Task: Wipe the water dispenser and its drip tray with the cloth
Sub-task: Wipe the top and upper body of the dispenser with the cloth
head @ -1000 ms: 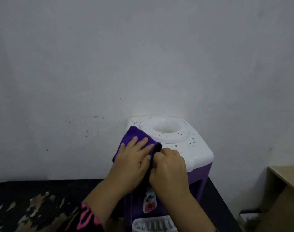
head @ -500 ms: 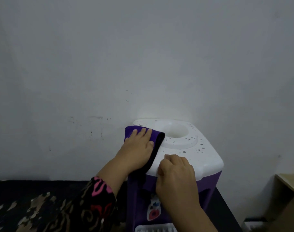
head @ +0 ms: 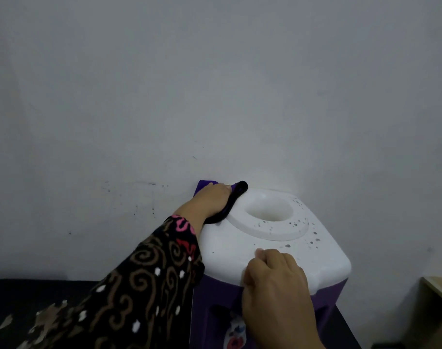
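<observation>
Left hand point(head: 212, 197) has advanced the cloth point(head: 237, 191) from the near-left of the lid to its rear-left corner, against the wall point(head: 240, 84).

Head view: the left fingers lie flat, pressing the cloth onto the water dispenser point(head: 230, 248). The right hand point(head: 278, 280) braces the front edge with its fingers curled, gripping nothing.

Progress: the left of the lid looks clean. Specks point(head: 288, 246) remain on the right. The purple body and the drip tray, which is out of view, are probably still to do.

The unit stands on a dark tabletop point(head: 347, 328), with wooden furniture point(head: 439, 288) at the right.
</observation>
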The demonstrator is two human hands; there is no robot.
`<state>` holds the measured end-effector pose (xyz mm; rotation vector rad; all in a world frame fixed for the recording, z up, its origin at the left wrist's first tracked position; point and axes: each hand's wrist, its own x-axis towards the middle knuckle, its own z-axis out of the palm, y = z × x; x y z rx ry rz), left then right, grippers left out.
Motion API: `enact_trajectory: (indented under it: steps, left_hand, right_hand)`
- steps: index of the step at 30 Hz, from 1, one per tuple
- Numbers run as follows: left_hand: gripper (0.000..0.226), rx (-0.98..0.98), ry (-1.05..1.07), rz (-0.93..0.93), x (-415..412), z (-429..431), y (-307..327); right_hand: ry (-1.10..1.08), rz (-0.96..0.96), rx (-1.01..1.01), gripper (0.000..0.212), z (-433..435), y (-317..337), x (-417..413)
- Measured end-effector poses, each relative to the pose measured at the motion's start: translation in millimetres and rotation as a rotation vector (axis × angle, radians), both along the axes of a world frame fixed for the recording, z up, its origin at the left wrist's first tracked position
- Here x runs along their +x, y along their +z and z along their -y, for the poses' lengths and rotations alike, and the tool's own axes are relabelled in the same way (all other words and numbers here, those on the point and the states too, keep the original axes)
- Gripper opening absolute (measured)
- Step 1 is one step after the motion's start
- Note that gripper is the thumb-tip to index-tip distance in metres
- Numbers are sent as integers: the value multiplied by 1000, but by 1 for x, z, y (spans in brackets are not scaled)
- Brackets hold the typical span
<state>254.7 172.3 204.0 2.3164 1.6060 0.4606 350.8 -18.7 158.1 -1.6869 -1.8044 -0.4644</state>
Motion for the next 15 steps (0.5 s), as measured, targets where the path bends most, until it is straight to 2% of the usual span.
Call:
enact_trajectory:
  steps: [3,6,8,12,15]
  left_hand:
    - [31,3,121,150,-2,9,-10]
    - [38,1,67,291,-13,41,-25]
    - [46,44,28,301,-18,74,-40]
    - [54,303,-29,245,-22,135,-76]
    - [48,230,-23,339,-23,126,-74]
  right_hand:
    - [-4,-25,-15,30,1,0,0]
    - [-3,-54,-21,30,2,0,0]
    - [5,-71,-29,30,3,1,0]
    - [30,-98,-48,28,5,4,1]
    - [45,-103,-71,28,6,5,1]
